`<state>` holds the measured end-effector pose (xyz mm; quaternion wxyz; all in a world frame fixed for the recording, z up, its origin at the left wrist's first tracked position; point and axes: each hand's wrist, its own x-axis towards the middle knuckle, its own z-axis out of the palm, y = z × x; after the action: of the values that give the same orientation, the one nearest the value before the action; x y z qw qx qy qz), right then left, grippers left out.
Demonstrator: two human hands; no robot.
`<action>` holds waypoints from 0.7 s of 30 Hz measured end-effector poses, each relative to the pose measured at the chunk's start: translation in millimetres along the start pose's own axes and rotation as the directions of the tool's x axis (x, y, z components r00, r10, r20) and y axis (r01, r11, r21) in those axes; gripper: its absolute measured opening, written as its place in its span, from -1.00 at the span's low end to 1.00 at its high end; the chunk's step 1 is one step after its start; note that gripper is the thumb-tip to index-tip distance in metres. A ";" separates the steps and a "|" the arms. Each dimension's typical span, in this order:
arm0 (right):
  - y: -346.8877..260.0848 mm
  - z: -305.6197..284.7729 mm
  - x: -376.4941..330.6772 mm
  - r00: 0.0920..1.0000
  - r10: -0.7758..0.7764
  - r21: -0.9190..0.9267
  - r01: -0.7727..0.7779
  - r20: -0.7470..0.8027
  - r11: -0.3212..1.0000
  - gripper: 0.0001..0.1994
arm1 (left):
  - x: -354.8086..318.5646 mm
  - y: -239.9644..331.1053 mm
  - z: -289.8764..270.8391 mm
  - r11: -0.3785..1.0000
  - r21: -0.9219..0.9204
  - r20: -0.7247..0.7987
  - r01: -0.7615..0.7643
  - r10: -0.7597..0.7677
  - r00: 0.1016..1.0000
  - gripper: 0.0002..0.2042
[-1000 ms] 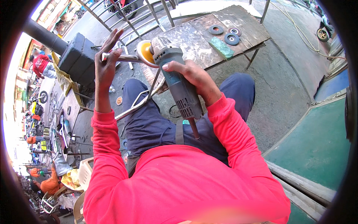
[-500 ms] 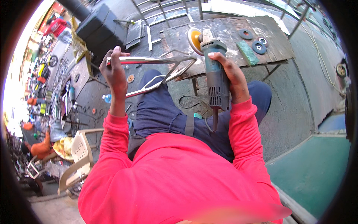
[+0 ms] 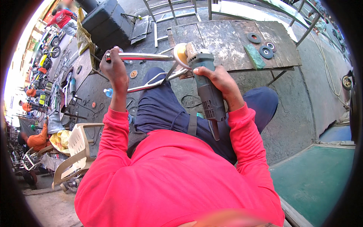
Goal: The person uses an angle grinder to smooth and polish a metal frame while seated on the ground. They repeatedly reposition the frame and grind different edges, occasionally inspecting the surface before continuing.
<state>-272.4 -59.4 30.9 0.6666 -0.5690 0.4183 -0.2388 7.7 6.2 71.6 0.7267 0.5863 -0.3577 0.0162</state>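
Observation:
My right hand (image 3: 223, 84) is wrapped round the body of a dark teal angle grinder (image 3: 207, 81). Its yellowish round disc (image 3: 181, 56) is against or just over a shiny metal tube frame (image 3: 151, 57); whether they touch I cannot tell. At the left end of that frame, my left hand (image 3: 116, 72) is closed round the upper tube. The frame's lower tube (image 3: 145, 87) lies across my left thigh, and its far part is partly hidden behind the disc and grinder head.
A worn wooden table (image 3: 223, 38) stands ahead, bearing dark abrasive discs (image 3: 266, 52) and a green block (image 3: 253, 56). A beige plastic chair (image 3: 78, 147) is at left. Loose discs (image 3: 133, 73) and a bottle (image 3: 108, 92) lie on the floor. People work farther left.
The grinder has moved left and tilted, bringing its disc from beyond the frame's end onto or right over the upper tube. My left hand has turned slightly, its fingers now closed tighter.

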 end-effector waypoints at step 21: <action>22.3 2.6 13.8 0.998 -0.048 0.047 0.050 -0.038 0.998 -0.56 | 0.0 -2.3 -10.2 0.999 0.005 0.115 0.049 -0.050 0.992 -0.74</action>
<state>-266.3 -63.6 5.5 0.6662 -0.5585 0.4104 -0.2754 13.8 14.3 69.1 0.7044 0.5957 -0.3844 -0.0354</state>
